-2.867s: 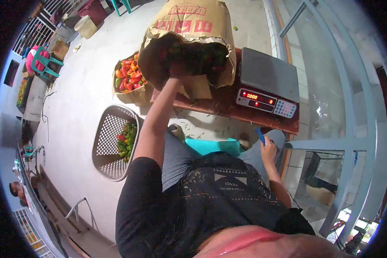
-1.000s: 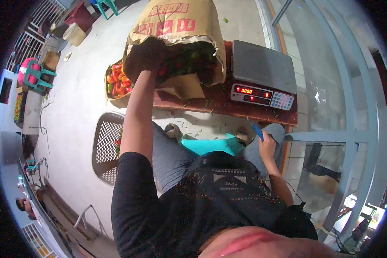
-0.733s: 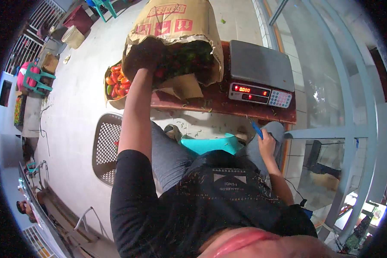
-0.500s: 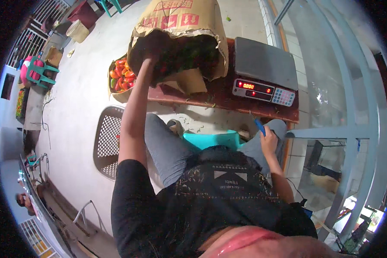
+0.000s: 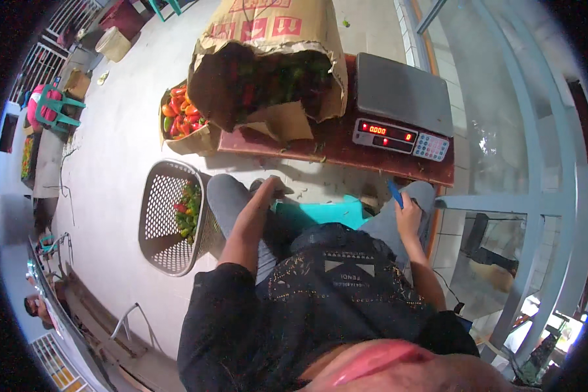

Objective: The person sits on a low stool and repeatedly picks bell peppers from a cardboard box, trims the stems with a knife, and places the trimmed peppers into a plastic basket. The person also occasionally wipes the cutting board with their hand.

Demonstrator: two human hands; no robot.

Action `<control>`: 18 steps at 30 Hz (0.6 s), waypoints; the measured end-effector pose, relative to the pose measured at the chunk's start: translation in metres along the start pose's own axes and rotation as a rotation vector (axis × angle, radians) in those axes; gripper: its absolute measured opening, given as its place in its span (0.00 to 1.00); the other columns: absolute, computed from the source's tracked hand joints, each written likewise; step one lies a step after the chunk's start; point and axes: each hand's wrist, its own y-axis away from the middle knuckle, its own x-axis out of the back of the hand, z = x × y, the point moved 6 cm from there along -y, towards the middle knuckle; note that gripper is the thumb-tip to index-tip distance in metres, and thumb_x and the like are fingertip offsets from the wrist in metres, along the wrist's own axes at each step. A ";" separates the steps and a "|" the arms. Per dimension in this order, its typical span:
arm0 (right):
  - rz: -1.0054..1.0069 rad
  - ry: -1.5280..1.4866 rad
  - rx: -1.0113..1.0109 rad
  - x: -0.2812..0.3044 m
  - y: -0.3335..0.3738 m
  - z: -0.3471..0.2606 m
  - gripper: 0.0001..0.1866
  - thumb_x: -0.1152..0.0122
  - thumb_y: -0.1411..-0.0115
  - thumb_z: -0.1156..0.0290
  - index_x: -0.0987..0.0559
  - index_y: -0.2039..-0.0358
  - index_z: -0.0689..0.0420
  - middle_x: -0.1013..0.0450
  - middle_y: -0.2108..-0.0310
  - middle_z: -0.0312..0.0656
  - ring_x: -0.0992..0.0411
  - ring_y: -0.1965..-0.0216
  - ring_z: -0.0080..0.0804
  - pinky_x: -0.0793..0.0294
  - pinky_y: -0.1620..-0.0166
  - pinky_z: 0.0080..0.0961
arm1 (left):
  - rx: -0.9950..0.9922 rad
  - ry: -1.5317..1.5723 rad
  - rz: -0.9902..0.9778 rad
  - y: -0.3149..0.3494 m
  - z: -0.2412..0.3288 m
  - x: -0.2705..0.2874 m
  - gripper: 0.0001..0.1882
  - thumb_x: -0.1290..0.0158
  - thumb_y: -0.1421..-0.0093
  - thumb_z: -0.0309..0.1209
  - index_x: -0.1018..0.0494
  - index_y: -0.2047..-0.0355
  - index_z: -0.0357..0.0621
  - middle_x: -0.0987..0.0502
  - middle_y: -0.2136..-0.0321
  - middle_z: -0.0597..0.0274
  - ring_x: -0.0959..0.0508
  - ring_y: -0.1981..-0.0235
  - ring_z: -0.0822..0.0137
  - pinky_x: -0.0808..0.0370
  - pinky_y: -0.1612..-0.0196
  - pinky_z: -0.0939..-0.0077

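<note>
My left hand (image 5: 276,186) is over my lap, between my knees, beside the teal seat edge (image 5: 323,212). It is dim and small, and its fingers do not show clearly. My right hand (image 5: 408,219) rests at my right thigh, closed around a blue-handled tool (image 5: 396,193) that points up toward the table; its exact kind is unclear. In front of me a large cardboard box (image 5: 268,23) lies tipped with its torn mouth facing me. Dark green and red peppers (image 5: 287,75) fill its shadowed inside. A grey perforated basket (image 5: 152,209) on my left holds several green and red peppers (image 5: 188,212).
A reddish-brown table (image 5: 346,150) carries the box and a digital scale (image 5: 404,91). Another open carton with red peppers (image 5: 184,111) stands left of the box. Glass panels with a pale frame (image 5: 536,163) run along my right. A green chair (image 5: 59,108) stands far left.
My left hand has come out of the box mouth and down to my lap. The basket's peppers, hidden behind my arm before, now show. My right hand stays nearly still.
</note>
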 end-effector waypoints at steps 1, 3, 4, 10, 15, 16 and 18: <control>0.000 0.005 -0.002 0.001 0.001 0.002 0.13 0.41 0.49 0.72 0.29 0.62 0.57 0.29 0.76 0.52 0.28 0.71 0.52 0.31 0.71 0.45 | -0.032 0.043 0.095 -0.009 0.006 0.003 0.13 0.42 0.50 0.40 0.26 0.77 0.42 0.29 0.82 0.58 0.28 0.81 0.65 0.31 0.78 0.64; -0.012 -0.022 0.030 0.002 -0.004 -0.007 0.13 0.41 0.49 0.72 0.29 0.63 0.57 0.29 0.76 0.52 0.28 0.72 0.52 0.31 0.71 0.45 | -0.542 0.303 0.424 -0.039 -0.015 0.018 0.11 0.45 0.46 0.39 0.26 0.72 0.45 0.25 0.73 0.60 0.25 0.74 0.65 0.28 0.72 0.65; 0.003 -0.019 0.029 0.002 -0.005 -0.007 0.13 0.41 0.50 0.72 0.29 0.63 0.57 0.29 0.76 0.52 0.28 0.72 0.52 0.31 0.71 0.45 | -0.593 0.523 0.489 -0.050 -0.025 0.023 0.10 0.45 0.46 0.39 0.26 0.69 0.46 0.25 0.70 0.60 0.25 0.70 0.64 0.28 0.69 0.65; 0.001 0.011 0.050 -0.003 -0.006 -0.005 0.12 0.41 0.49 0.72 0.29 0.64 0.57 0.29 0.76 0.51 0.28 0.72 0.52 0.31 0.71 0.45 | 0.145 0.770 0.300 -0.065 -0.054 0.000 0.09 0.47 0.44 0.32 0.26 0.62 0.47 0.24 0.66 0.60 0.25 0.67 0.68 0.26 0.72 0.75; 0.072 -0.018 0.045 -0.004 0.001 0.000 0.11 0.41 0.48 0.71 0.29 0.64 0.58 0.30 0.77 0.52 0.29 0.73 0.52 0.32 0.72 0.45 | -0.353 0.232 -0.230 0.042 0.086 0.003 0.19 0.50 0.43 0.35 0.30 0.51 0.45 0.24 0.62 0.57 0.23 0.66 0.67 0.26 0.64 0.73; 0.060 -0.024 0.039 -0.002 0.001 -0.002 0.11 0.42 0.48 0.71 0.29 0.64 0.58 0.30 0.78 0.52 0.29 0.74 0.53 0.32 0.73 0.45 | -0.482 0.221 -0.261 0.077 0.124 0.018 0.18 0.52 0.42 0.35 0.30 0.51 0.43 0.24 0.61 0.57 0.23 0.66 0.68 0.26 0.63 0.72; 0.028 -0.044 0.039 0.002 -0.002 -0.010 0.11 0.42 0.47 0.71 0.29 0.63 0.59 0.31 0.79 0.52 0.30 0.74 0.53 0.33 0.73 0.45 | -0.625 0.324 -0.265 0.108 0.165 0.073 0.18 0.51 0.41 0.35 0.29 0.54 0.38 0.26 0.55 0.58 0.26 0.60 0.66 0.29 0.57 0.73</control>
